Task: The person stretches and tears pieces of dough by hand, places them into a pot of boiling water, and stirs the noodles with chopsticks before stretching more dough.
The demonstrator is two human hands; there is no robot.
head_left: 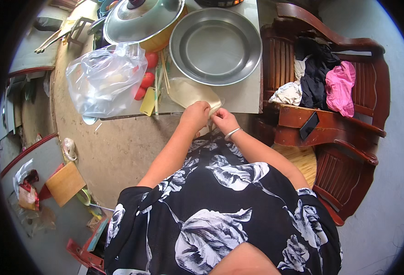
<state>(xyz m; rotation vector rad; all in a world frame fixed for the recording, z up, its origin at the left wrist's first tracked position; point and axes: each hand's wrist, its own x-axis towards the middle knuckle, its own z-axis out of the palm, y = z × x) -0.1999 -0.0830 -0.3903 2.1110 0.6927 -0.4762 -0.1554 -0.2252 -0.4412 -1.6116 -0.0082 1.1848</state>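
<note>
A pale, flat, pliable sheet (191, 92), perhaps dough or bean curd skin, lies at the table's front edge with clear plastic around it. My left hand (195, 115) grips its near side. Close by on the right, my right hand (224, 120), with a bangle on the wrist, pinches the sheet's corner between thumb and fingers. Just beyond the sheet stands a wide, round metal pan (215, 46) with nothing in it. Wooden chopsticks (164, 72) touch the sheet's left side. Part of the pale material hangs below the hands, and the fingertips are partly hidden.
Left on the table (250, 99) are a clear plastic bag (107, 82), tomatoes (147, 79), a yellow-green case-like object (148, 101) and a lidded pot (143, 20). A wooden bench (325, 127) at right holds clothes (313, 75) and a black phone (309, 125).
</note>
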